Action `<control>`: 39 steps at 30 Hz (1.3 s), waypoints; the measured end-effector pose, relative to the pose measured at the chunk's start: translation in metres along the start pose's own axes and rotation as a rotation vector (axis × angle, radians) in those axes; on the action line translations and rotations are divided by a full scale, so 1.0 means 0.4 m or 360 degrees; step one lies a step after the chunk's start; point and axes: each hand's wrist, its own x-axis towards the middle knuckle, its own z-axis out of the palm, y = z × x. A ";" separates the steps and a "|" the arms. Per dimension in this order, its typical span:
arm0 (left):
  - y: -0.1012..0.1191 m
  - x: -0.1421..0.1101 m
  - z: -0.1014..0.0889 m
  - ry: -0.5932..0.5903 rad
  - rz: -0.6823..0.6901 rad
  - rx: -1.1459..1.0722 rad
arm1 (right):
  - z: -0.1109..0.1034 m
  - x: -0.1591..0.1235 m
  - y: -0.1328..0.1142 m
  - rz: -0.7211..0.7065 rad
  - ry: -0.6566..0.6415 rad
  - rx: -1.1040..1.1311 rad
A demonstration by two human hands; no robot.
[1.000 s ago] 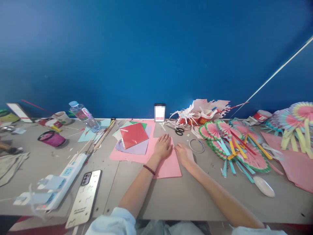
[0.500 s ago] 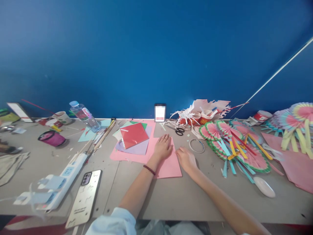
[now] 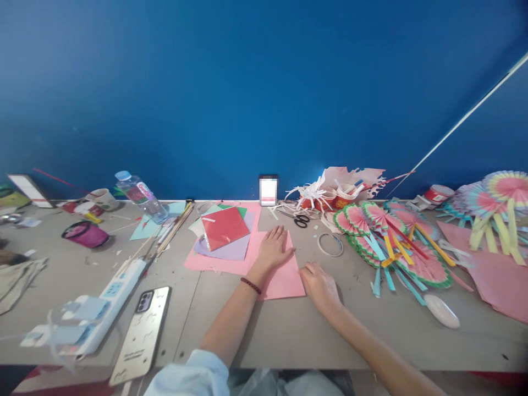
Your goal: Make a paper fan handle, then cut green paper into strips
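Observation:
My left hand [image 3: 273,248] lies flat on a folded sheet of pink paper [image 3: 282,283], its thumb spread out to the right. A dark beaded bracelet is on that wrist. At the right edge of the sheet is my right hand [image 3: 320,283], its fingers bent and held together against the paper's edge; the fingertips are partly hidden. Left of my hands, a red sheet [image 3: 225,227] lies over purple paper [image 3: 243,242] and green paper on more of the pink paper. A grey ring-shaped roll [image 3: 330,245] rests beyond my right hand.
Black-handled scissors [image 3: 301,220] lie near the wall, beside white paper strips and red cups. Folded paper fans [image 3: 391,242] and a white computer mouse [image 3: 441,311] are at right. To the left are a power strip [image 3: 111,308], a phone [image 3: 142,335], a bottle [image 3: 142,195] and thin sticks.
My right hand has slid a little toward me along the paper's right edge. My left hand stays on the sheet, its thumb now further out from the fingers.

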 end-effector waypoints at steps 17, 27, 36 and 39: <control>-0.008 0.002 0.006 0.0033 0.0026 -0.0006 | -0.001 -0.111 -0.016 -0.0032 -0.0021 0.0025; -0.009 0.000 0.009 0.0077 0.0039 0.0034 | -0.011 -0.153 -0.025 -0.0125 0.0020 -0.0004; -0.008 0.001 0.006 0.0061 0.0034 0.0031 | -0.033 -0.110 0.006 0.0048 0.0070 0.0555; -0.005 0.000 0.007 0.0081 0.0031 0.0019 | -0.043 -0.046 0.032 0.0106 0.0062 0.0635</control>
